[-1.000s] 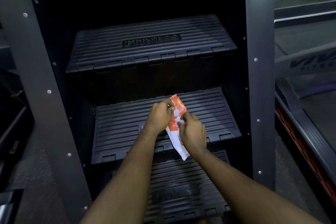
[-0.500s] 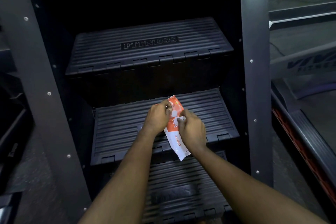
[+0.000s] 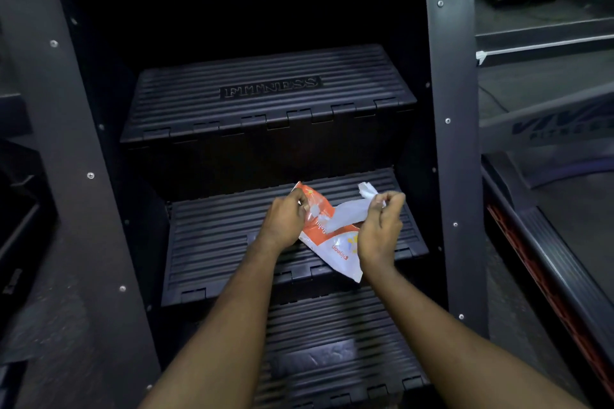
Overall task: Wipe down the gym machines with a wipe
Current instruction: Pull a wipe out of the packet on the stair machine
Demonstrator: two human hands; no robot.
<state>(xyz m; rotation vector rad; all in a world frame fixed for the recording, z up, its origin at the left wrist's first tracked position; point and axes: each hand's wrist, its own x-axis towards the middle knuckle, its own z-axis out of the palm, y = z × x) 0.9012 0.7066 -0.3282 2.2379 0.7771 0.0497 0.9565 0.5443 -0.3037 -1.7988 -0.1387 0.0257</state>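
Observation:
An orange and white wipe packet (image 3: 335, 249) hangs over the middle step of a black stair-climber machine (image 3: 265, 96). My left hand (image 3: 285, 222) grips the packet's upper end. A white wipe (image 3: 352, 212) stretches out of the packet's opening, up and to the right. My right hand (image 3: 382, 226) pinches the wipe's free end between thumb and fingers. Part of the packet is hidden behind my right hand.
Dark metal side panels (image 3: 455, 143) with screws frame the ribbed steps on both sides. A lower step (image 3: 332, 352) lies under my forearms. To the right sits another machine with a red-edged side rail (image 3: 545, 276). Dark floor lies at left.
My right hand has moved up and to the right, drawing a white wipe out of the packet. The packet has tilted flatter. My left hand has kept its grip.

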